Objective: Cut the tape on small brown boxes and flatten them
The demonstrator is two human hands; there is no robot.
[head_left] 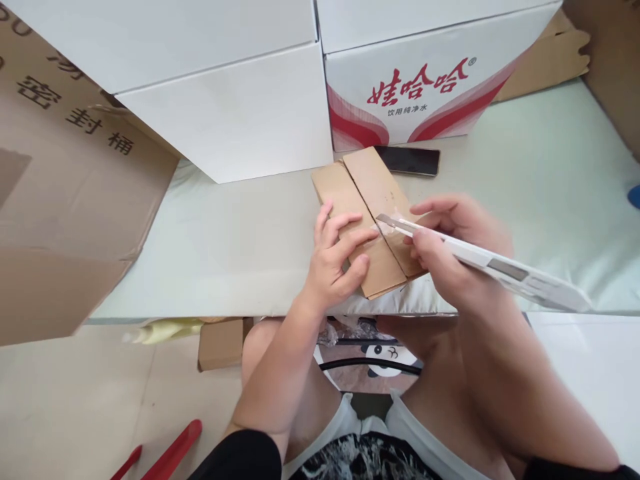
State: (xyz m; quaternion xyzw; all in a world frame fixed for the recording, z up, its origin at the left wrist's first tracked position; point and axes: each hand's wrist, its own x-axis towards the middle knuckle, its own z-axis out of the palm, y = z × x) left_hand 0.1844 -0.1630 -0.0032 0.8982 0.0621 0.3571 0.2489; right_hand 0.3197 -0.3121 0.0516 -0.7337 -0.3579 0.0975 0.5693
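A small brown cardboard box (360, 193) lies on the pale table (225, 240), its two top flaps meeting in a taped seam. My left hand (335, 257) rests on the box's left flap and near corner, fingers curled over it, pressing it down. My right hand (450, 247) is closed round a long white utility knife (500, 263). The knife's blade tip (385, 220) sits at the seam, close to my left fingertips.
A dark phone (409, 161) lies behind the box. Two big white cartons (235, 113), one with red print (420, 93), stand at the table's back. A large brown carton (65, 200) leans at the left. Red handles (170, 453) lie on the floor.
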